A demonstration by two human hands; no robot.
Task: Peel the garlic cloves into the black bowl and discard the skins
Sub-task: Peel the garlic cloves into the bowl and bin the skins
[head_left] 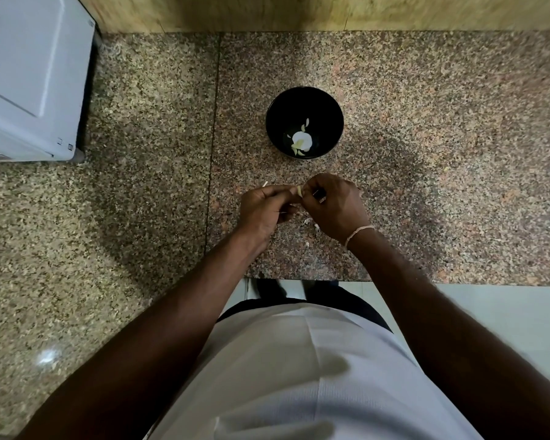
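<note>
A black bowl [305, 100] stands on the granite counter, holding a few pale garlic pieces [302, 140] at its bottom. Just in front of the bowl, my left hand [262, 208] and my right hand [334, 207] meet above the counter. A small pale garlic clove [299, 190] is pinched between the fingertips of both hands. Bits of garlic skin [308, 221] lie on the counter under my right hand, partly hidden by it. Another thin skin sliver [265, 184] lies just beyond my left hand.
A white appliance [29, 77] stands at the far left of the counter. A wooden wall panel [299, 11] runs along the back. The counter's front edge [299, 279] is close to my body, with pale floor tiles [505, 312] at the right.
</note>
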